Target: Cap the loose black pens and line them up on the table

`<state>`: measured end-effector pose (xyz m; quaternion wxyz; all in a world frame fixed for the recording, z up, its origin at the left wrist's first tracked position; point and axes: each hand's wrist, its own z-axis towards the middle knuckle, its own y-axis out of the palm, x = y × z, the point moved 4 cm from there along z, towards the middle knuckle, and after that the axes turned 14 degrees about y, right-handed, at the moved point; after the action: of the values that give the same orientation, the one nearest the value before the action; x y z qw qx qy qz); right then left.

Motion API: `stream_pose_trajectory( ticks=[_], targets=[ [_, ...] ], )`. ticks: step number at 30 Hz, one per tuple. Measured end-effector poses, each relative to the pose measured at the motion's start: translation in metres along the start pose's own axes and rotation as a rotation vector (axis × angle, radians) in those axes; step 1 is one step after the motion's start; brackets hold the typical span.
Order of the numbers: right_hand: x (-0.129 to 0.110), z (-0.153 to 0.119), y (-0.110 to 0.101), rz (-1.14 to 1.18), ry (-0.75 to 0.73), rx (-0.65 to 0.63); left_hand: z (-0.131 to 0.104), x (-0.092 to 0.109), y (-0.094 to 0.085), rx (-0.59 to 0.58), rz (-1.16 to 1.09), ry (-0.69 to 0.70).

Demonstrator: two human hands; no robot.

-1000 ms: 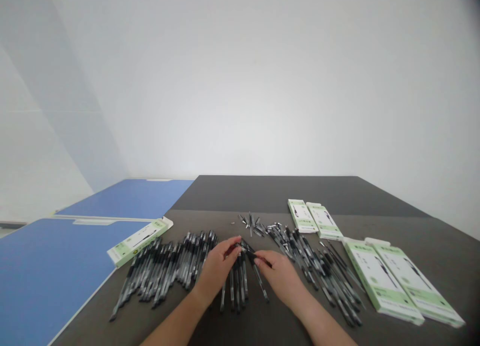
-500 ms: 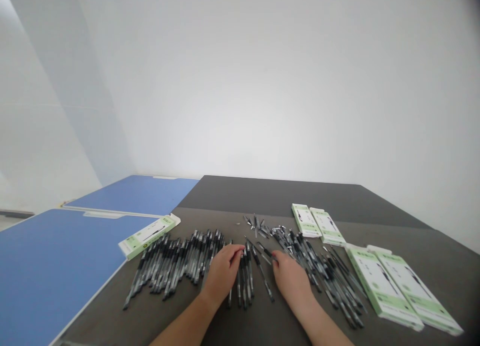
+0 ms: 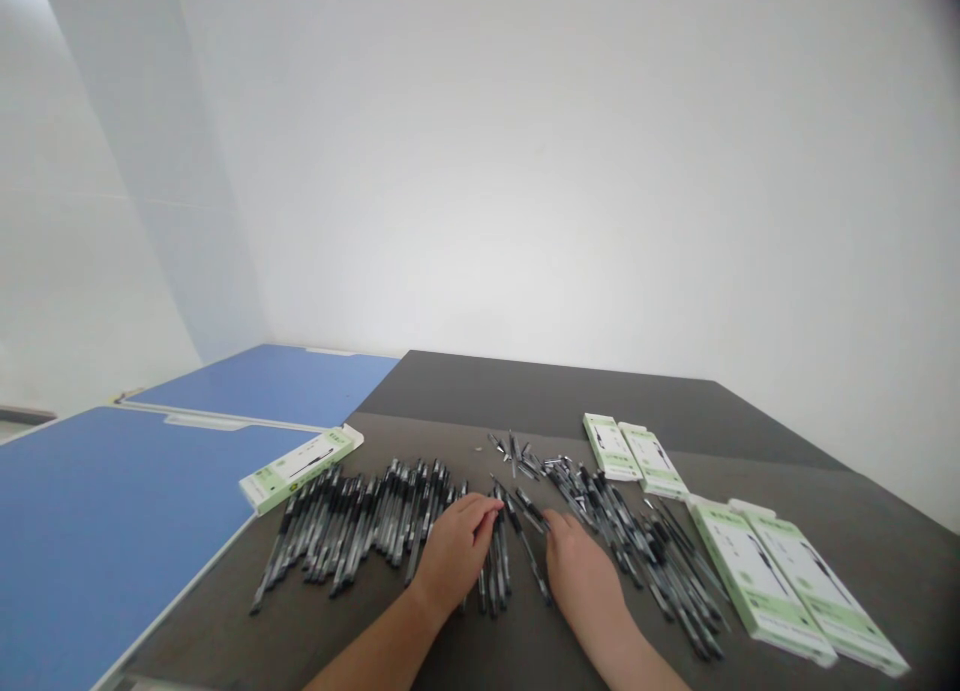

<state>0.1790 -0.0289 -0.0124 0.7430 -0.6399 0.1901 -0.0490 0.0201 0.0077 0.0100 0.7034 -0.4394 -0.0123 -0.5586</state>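
My left hand [image 3: 457,551] is closed in a pinch above a small group of pens [image 3: 495,571]; whatever lies between its fingertips is too small to make out. Facing it, my right hand [image 3: 583,571] grips a clear pen with a black grip [image 3: 531,507], its front end pointing up and left. Between the hands, a single pen [image 3: 531,556] lies slanted on the dark table. Left of my left hand, many black-gripped pens [image 3: 352,531] lie side by side in a row. A looser heap of pens [image 3: 660,561] spreads to the right of my right hand.
Small pen parts [image 3: 517,453] lie scattered beyond my hands. One green and white pen box [image 3: 300,469] rests at the left edge of the dark table [image 3: 510,381]. Several more boxes [image 3: 765,581] lie at the right. Blue tabletops [image 3: 135,531] adjoin on the left.
My left hand has moved slightly to the right, toward the pen in my right hand. The right hand stays almost in place, and the view has shifted a little.
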Motion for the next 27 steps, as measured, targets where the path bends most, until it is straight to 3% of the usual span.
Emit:
stream_pose_trajectory(
  ticks=[8, 13, 20, 27],
  targets=[
    [0.004, -0.014, 0.001, 0.01, -0.011, -0.086, 0.0, 0.001, 0.001, 0.007, -0.004, 0.013],
    [-0.003, 0.009, -0.008, -0.061, -0.052, -0.049, 0.0, -0.002, 0.003, -0.008, 0.003, 0.022],
    [-0.02, 0.051, 0.0, -0.157, -0.035, -0.081, -0.001, -0.006, 0.002, -0.019, -0.005, 0.002],
    [-0.027, 0.053, -0.014, -0.118, -0.052, -0.099, 0.001, -0.006, -0.001, -0.019, -0.044, -0.033]
  ],
)
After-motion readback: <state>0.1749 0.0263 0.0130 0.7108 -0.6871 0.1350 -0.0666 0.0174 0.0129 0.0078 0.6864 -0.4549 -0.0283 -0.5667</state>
